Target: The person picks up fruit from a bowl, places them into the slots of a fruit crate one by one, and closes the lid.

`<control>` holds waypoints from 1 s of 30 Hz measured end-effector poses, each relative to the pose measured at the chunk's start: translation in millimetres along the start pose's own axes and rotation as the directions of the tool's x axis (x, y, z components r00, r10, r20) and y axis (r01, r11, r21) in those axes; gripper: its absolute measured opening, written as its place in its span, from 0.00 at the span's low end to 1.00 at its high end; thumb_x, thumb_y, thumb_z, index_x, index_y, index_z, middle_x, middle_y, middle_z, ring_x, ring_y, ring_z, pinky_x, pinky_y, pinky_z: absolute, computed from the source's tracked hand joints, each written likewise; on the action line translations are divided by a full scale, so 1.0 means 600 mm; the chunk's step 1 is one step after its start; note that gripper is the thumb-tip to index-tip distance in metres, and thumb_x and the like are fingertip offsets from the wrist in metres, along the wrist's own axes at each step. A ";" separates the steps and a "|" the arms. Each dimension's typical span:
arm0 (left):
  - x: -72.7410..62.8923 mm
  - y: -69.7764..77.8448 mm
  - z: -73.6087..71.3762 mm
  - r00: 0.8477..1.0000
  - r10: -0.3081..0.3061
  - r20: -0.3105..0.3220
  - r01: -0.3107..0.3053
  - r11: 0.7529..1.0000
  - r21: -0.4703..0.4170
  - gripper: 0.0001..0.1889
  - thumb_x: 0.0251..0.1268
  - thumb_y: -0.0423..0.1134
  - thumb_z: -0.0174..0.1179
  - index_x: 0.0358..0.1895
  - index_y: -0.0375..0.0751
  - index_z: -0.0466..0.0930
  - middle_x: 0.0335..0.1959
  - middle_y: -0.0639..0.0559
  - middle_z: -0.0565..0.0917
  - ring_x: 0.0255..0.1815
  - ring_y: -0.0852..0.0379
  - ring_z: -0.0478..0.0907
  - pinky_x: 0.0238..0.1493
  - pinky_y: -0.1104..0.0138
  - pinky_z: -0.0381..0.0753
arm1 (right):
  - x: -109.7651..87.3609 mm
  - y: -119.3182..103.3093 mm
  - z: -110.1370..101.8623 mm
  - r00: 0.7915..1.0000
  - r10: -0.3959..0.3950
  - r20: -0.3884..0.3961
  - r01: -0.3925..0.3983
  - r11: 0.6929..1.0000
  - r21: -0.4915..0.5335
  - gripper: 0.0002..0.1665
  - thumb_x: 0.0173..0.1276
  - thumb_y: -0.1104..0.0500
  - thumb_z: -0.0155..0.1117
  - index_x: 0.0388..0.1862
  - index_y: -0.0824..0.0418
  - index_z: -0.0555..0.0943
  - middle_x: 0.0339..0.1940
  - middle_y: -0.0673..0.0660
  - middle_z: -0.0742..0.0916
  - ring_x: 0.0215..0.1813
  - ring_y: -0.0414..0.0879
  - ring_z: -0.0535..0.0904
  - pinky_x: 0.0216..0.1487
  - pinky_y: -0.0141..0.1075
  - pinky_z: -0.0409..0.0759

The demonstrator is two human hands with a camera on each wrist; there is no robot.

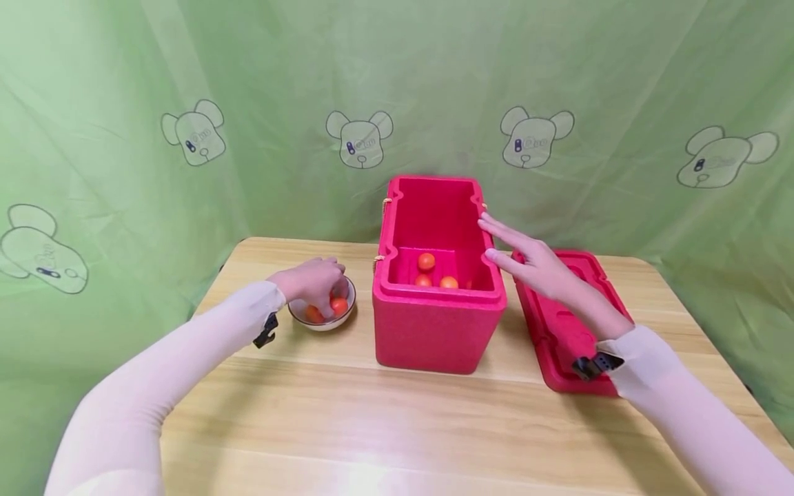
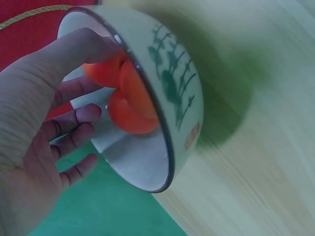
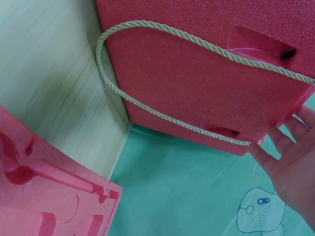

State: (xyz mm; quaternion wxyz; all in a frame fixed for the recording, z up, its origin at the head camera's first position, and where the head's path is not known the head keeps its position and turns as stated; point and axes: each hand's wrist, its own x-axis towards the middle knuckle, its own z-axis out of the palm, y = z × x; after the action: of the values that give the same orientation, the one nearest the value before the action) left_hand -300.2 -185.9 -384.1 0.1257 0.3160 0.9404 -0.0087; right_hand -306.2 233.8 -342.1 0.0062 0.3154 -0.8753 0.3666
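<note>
My left hand [image 1: 313, 281] reaches down into a white bowl [image 2: 184, 93] with a dark rim and green leaf pattern. Several orange-red tomatoes [image 2: 130, 115] lie inside. Thumb and index finger pinch the uppermost tomato [image 2: 102, 72], while the other fingers stay loosely bent beside the rim. To the bowl's right stands a red foam box [image 1: 434, 331] with its top off; several tomatoes [image 1: 426, 261] are on its floor. My right hand [image 1: 538, 265] rests on the right rim of the box, fingers extended and spread, thumb apart.
A red lid [image 1: 573, 331] lies on the wooden table [image 1: 298, 420] right of the box, under my right forearm. Along the box's side hangs a twisted rope handle [image 3: 167, 118]. Behind the table hangs a green cloth [image 1: 434, 83] printed with mouse heads.
</note>
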 end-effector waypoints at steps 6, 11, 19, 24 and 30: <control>-0.005 -0.010 -0.009 0.999 -0.019 -0.038 0.017 0.998 -0.060 0.18 0.41 0.41 0.77 0.40 0.46 0.88 0.39 0.50 0.80 0.43 0.54 0.73 0.46 0.61 0.76 | -0.004 0.002 0.002 1.000 0.001 0.005 -0.001 1.000 -0.008 0.39 0.76 0.51 0.60 0.82 0.43 0.59 0.85 0.45 0.58 0.84 0.51 0.54 0.67 0.63 0.73; -0.011 -0.019 -0.024 0.997 -0.030 -0.070 0.023 0.995 -0.099 0.17 0.42 0.42 0.77 0.39 0.45 0.87 0.38 0.48 0.79 0.39 0.52 0.73 0.41 0.62 0.75 | -0.003 0.003 0.002 1.000 0.000 0.001 0.000 1.000 -0.027 0.38 0.77 0.50 0.59 0.82 0.42 0.59 0.85 0.43 0.58 0.84 0.50 0.54 0.69 0.61 0.72; -0.021 -0.023 -0.054 0.986 -0.052 -0.160 0.035 0.994 -0.105 0.19 0.40 0.46 0.79 0.39 0.48 0.87 0.41 0.46 0.81 0.47 0.49 0.72 0.48 0.57 0.72 | -0.003 0.003 0.001 1.000 -0.017 -0.007 0.016 1.000 -0.017 0.38 0.76 0.52 0.60 0.82 0.42 0.60 0.85 0.45 0.58 0.84 0.51 0.54 0.69 0.63 0.71; -0.021 -0.024 -0.076 0.977 -0.059 -0.204 0.038 0.994 -0.101 0.17 0.42 0.45 0.76 0.39 0.50 0.87 0.43 0.45 0.82 0.49 0.48 0.73 0.48 0.55 0.74 | -0.004 0.003 0.002 1.000 -0.008 -0.005 0.008 1.000 -0.002 0.39 0.75 0.52 0.61 0.82 0.42 0.60 0.85 0.45 0.58 0.84 0.51 0.54 0.67 0.63 0.73; -0.025 -0.021 -0.112 0.964 -0.069 -0.258 0.035 0.991 -0.132 0.17 0.45 0.46 0.76 0.41 0.49 0.87 0.44 0.44 0.81 0.50 0.47 0.73 0.48 0.54 0.75 | -0.002 0.004 0.002 1.000 -0.007 -0.013 0.007 1.000 0.003 0.39 0.75 0.51 0.62 0.81 0.41 0.60 0.85 0.44 0.59 0.84 0.50 0.54 0.67 0.63 0.73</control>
State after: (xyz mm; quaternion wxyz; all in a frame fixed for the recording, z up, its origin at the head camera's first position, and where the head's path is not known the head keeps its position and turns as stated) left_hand -311.7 -198.2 -315.9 0.0197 0.2810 0.9553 0.0896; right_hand -306.3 234.8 -344.7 0.0125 0.3159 -0.8735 0.3702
